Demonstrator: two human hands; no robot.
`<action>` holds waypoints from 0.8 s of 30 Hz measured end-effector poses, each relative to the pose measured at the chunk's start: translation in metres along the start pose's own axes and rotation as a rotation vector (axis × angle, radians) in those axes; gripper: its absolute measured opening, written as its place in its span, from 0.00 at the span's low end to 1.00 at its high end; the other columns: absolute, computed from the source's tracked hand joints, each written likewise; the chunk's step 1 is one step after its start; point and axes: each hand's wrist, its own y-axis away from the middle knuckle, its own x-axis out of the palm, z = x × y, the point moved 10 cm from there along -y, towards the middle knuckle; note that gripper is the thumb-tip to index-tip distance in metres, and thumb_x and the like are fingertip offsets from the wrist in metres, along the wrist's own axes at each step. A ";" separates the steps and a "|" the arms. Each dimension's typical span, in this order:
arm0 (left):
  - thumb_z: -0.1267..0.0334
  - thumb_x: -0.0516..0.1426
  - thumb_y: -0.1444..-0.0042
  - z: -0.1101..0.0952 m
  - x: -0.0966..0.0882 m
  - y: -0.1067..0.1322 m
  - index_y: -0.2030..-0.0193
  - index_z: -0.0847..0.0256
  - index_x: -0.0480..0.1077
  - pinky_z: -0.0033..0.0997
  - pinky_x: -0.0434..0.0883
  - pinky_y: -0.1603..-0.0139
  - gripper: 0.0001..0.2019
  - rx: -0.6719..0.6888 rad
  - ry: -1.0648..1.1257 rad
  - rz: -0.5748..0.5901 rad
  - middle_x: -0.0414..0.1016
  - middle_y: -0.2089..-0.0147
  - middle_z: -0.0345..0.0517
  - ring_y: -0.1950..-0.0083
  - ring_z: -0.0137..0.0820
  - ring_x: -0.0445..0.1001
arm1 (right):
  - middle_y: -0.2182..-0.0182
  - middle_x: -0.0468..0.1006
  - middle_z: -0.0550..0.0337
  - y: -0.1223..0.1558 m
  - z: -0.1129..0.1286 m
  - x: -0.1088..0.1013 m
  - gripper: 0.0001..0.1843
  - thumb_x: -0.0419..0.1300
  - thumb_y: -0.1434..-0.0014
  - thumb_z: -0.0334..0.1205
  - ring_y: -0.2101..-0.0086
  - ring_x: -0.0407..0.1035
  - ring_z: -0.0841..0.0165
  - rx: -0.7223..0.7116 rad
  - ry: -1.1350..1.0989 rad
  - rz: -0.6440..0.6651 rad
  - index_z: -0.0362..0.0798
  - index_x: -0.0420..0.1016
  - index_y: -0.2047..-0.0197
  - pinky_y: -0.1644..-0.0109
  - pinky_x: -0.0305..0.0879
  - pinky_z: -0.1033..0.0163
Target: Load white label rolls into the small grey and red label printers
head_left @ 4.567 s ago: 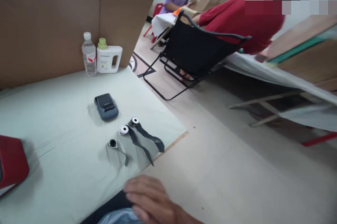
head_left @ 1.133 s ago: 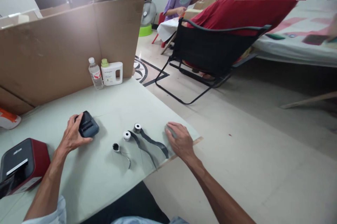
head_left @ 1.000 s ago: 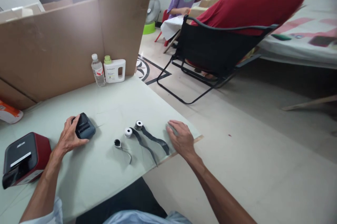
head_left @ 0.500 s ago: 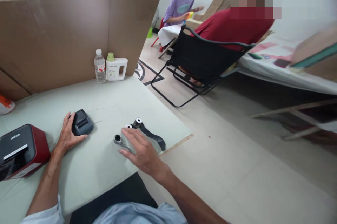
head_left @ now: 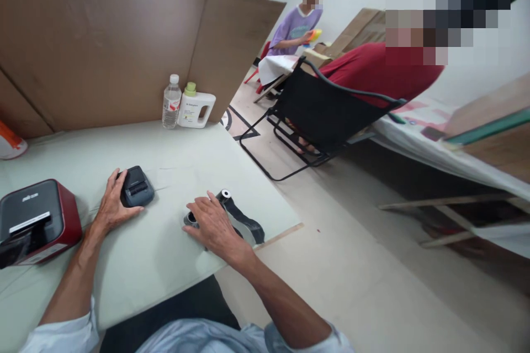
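Observation:
My left hand rests on the table with thumb and fingers spread around the near and left sides of a small dark portable printer, gripping it. My right hand is over some small rolls of black ribbon. Its thumb and fingers close around the leftmost ribbon roll, whose hollow core shows between them; the palm hides the rest. A second roll is mostly covered by the fingers. Just beyond them stands another black ribbon roll, its tail unrolled toward the table's right edge.
A red and black box-shaped machine stands left on the pale table. Along the cardboard screen are a water bottle and a white jug. A black folding chair with a person in red stands beyond the table's right edge.
My right hand has lowered onto the rolls and closed its fingers around the leftmost one. My left hand keeps its place at the small printer. The camera view has shifted slightly.

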 end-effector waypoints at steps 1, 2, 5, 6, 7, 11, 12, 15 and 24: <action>0.54 0.75 0.56 0.000 0.000 0.000 0.20 0.53 0.48 0.61 0.58 0.22 0.60 -0.001 0.003 0.000 0.46 0.19 0.61 0.19 0.58 0.51 | 0.61 0.78 0.54 0.001 -0.001 0.000 0.13 0.72 0.40 0.38 0.54 0.74 0.55 0.005 -0.001 -0.002 0.49 0.74 0.55 0.28 0.59 0.35; 0.53 0.75 0.56 0.000 0.000 0.001 0.20 0.53 0.48 0.60 0.58 0.22 0.60 -0.001 0.005 0.001 0.46 0.19 0.61 0.19 0.58 0.51 | 0.61 0.78 0.55 0.001 -0.003 0.001 0.12 0.71 0.40 0.37 0.54 0.74 0.56 0.011 -0.005 -0.003 0.49 0.73 0.56 0.27 0.58 0.36; 0.53 0.75 0.56 0.001 0.001 0.001 0.20 0.54 0.48 0.60 0.57 0.22 0.60 -0.005 0.008 0.007 0.45 0.19 0.61 0.19 0.58 0.50 | 0.63 0.78 0.57 0.002 -0.006 0.001 0.09 0.70 0.39 0.35 0.55 0.74 0.58 0.031 -0.021 -0.001 0.50 0.73 0.59 0.26 0.57 0.36; 0.53 0.75 0.55 0.001 0.001 0.001 0.20 0.54 0.48 0.60 0.57 0.22 0.60 -0.010 0.009 0.011 0.45 0.19 0.61 0.19 0.58 0.50 | 0.64 0.77 0.58 0.002 -0.007 0.001 0.09 0.70 0.39 0.35 0.56 0.74 0.58 0.035 -0.024 -0.001 0.50 0.73 0.60 0.26 0.57 0.36; 0.53 0.75 0.55 0.001 0.001 0.001 0.20 0.54 0.48 0.60 0.57 0.22 0.60 -0.015 0.010 0.014 0.45 0.19 0.61 0.19 0.58 0.50 | 0.64 0.77 0.58 0.002 -0.007 0.001 0.09 0.69 0.39 0.34 0.56 0.74 0.58 0.040 -0.023 0.000 0.50 0.73 0.61 0.26 0.57 0.37; 0.52 0.74 0.55 0.000 0.000 0.000 0.20 0.54 0.48 0.60 0.56 0.21 0.60 -0.029 0.009 0.020 0.44 0.19 0.61 0.19 0.57 0.49 | 0.65 0.77 0.59 0.002 -0.010 0.000 0.08 0.69 0.39 0.33 0.57 0.74 0.59 0.060 -0.021 -0.005 0.50 0.73 0.63 0.27 0.58 0.38; 0.53 0.74 0.55 0.000 -0.001 0.000 0.20 0.54 0.48 0.60 0.56 0.21 0.59 -0.031 0.008 0.020 0.44 0.18 0.60 0.19 0.57 0.49 | 0.65 0.77 0.59 0.002 -0.011 0.000 0.08 0.69 0.39 0.33 0.57 0.74 0.59 0.065 -0.022 -0.009 0.50 0.73 0.63 0.27 0.59 0.38; 0.54 0.74 0.54 0.000 -0.001 0.000 0.20 0.53 0.48 0.60 0.57 0.21 0.59 -0.040 0.007 0.025 0.44 0.18 0.60 0.19 0.57 0.49 | 0.65 0.78 0.59 0.000 -0.014 -0.003 0.08 0.69 0.39 0.32 0.57 0.74 0.60 0.074 -0.013 -0.020 0.50 0.73 0.63 0.27 0.58 0.39; 0.53 0.74 0.55 0.001 -0.001 0.000 0.20 0.55 0.48 0.61 0.57 0.22 0.59 -0.031 0.009 0.020 0.44 0.19 0.62 0.19 0.58 0.50 | 0.64 0.77 0.56 -0.003 -0.026 -0.001 0.07 0.67 0.38 0.31 0.56 0.73 0.56 0.100 0.030 0.000 0.50 0.73 0.64 0.29 0.58 0.34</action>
